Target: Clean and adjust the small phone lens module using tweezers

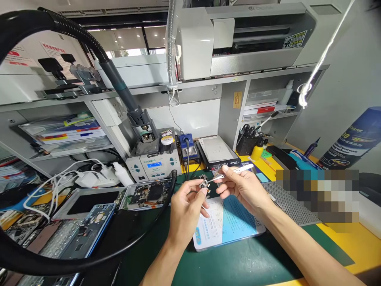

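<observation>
Small silvery metal component [203, 183] pinched by left hand [187, 203]; slim pale metal tool [243, 168] gripped by right hand [244, 187].

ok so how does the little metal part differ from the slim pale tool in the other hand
The little metal part is compact and irregular; the slim pale tool is long and narrow, tapering to a tip. The part is silvery with dark spots, while the tool is mostly whitish. The left hand holds the part; the right hand holds the tool. Both are gripped in the fingers.
</observation>
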A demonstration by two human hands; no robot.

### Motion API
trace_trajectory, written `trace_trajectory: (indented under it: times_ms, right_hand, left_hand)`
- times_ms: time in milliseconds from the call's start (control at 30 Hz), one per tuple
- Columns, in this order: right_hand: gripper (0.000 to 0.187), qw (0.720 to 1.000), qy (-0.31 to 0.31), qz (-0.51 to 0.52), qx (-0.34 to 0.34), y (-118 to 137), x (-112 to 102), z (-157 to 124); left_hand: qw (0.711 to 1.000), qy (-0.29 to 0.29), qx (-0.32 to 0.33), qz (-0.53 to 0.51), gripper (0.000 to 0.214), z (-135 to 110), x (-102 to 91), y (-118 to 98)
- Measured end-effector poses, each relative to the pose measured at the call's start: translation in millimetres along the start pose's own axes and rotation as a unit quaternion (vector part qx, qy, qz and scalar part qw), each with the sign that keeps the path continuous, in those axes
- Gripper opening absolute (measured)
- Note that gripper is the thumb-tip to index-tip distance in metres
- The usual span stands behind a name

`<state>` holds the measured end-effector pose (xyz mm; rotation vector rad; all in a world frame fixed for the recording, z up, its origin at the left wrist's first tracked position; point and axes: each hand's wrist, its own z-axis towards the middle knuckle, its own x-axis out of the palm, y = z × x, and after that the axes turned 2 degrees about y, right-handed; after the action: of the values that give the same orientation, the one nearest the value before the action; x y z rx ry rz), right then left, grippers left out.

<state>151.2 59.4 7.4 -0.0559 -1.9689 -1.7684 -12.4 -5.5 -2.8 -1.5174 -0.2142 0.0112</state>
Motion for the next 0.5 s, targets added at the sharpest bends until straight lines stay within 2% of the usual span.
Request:
trace_trajectory:
  times_ms: [200, 267, 400, 500]
  right_hand:
    - [0.031, 0.998, -0.008, 0.049, 0.035, 3, 1, 0]
    - [0.032, 0.999, -0.015, 0.034, 0.008, 2, 0, 0]
    - [0.041, 0.994, -0.037, -0.043, -0.089, -1, 0, -5]
    - [0.038, 0.994, 0.030, -0.036, -0.097, 2, 2, -13]
  left_hand:
    - [0.999, -0.040, -0.001, -0.021, 0.034, 1, -0.5, -1]
    - [0.998, -0.052, 0.000, -0.025, 0.034, 1, -1.0, -1]
    - [0.998, -0.057, 0.008, -0.020, 0.033, 2, -1.1, 1]
    - [0.998, -0.055, 0.016, -0.020, 0.032, 3, -1.1, 2]
